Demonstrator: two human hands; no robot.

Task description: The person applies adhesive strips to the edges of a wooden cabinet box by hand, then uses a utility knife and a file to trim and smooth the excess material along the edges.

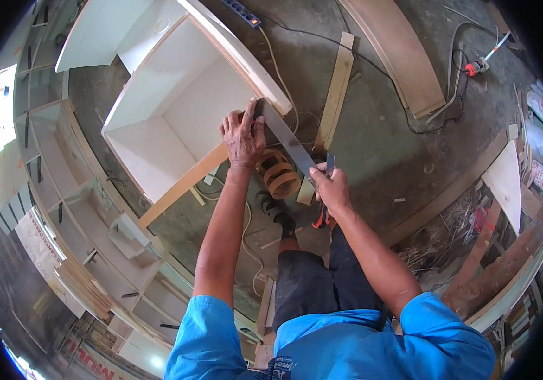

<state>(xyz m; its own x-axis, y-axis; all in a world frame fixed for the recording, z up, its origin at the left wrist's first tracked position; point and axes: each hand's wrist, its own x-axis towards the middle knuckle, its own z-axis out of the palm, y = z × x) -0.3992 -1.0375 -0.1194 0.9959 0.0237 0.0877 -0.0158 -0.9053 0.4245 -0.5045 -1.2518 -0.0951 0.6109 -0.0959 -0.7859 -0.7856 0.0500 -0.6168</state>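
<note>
Knees in dark shorts stand nearest, over the concrete floor. Right hand is clamped on the near end of a long grey metal ruler, a pencil upright in its fingers. Left hand presses the ruler's far end onto the front edge of a white cabinet box, fingers closed over a small red thing I cannot make out. Beyond, a wooden batten lies on the floor.

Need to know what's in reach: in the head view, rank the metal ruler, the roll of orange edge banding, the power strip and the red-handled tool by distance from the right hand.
From the right hand:
1. Metal ruler, held at its near end.
2. Roll of orange edge banding, on the floor just left.
3. Red-handled tool, far upper right.
4. Power strip, top edge; close to the tool's distance, so this order is loose.
</note>
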